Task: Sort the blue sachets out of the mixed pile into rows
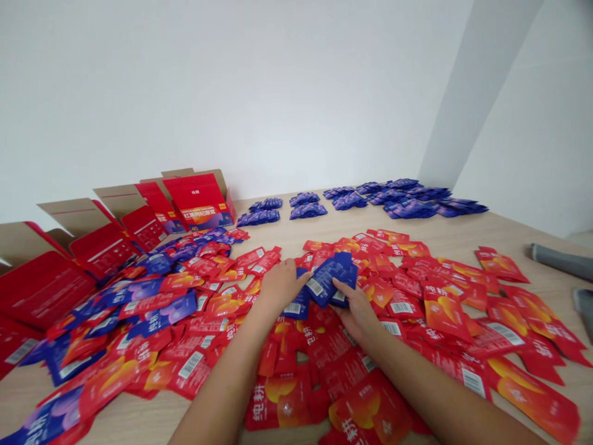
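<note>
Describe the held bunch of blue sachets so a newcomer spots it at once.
Start at the wooden table strewn with red sachets. Mid-table, the left hand and right hand hold the blue sachets: the only blue ones held, not lying loose.

My feed is bright and even; soft, diffuse light leaves only faint shadows. Print on the blue sachets (327,278) reads fairly sharp. Far left and right of them I see the red packets (532,395) stretch and smear with wide-angle distortion, and those below them blur too. Above them the white wall (231,93) greys toward the corners.
</note>
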